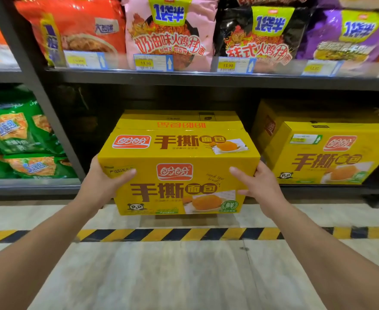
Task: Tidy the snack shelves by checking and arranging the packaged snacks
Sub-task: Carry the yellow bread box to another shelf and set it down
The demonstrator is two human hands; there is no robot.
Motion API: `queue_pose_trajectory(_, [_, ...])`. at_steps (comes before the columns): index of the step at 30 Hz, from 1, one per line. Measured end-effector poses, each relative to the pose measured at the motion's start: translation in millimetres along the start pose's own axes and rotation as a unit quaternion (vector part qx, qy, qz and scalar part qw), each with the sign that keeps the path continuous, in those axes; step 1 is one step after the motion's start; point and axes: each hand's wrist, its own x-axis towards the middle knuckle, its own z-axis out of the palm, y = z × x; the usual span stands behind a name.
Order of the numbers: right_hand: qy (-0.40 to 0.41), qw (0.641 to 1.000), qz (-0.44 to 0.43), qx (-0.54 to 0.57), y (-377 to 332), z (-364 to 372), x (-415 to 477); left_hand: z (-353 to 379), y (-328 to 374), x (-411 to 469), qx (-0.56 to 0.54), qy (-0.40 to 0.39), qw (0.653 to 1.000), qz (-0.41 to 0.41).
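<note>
Though its rear may rest on the lower shelf (cannot tell from here), the yellow bread box juts well past the shelf edge, over the floor. Risk: the front could tip down and drop if the grip slips on the smooth card. The neighbouring yellow box stands just to the right and the green packets lie to the left; a skewed push could snag on either. The left hand and right hand clasp the box's side edges, thumbs laid on its front face.
</note>
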Motion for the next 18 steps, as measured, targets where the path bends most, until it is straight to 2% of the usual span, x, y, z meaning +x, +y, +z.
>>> queue_pose_trajectory(3, [0.031, 0.994, -0.037, -0.098, 30.3, 4.3, 5.1, 7.5, -19.4, 3.6, 0.109, 0.027, 0.993, 0.035])
queue_pose_trajectory(8, [0.067, 0.993, -0.031, -0.092, 60.3, 16.1, 16.4, 14.8, -27.0, 11.5, 0.091, 0.058, 0.993, 0.057])
queue_pose_trajectory(18, [0.063, 0.992, -0.037, -0.102, 50.7, 46.6, 81.0, 28.1, -23.3, 80.0, 0.082, 0.08, 0.993, 0.039])
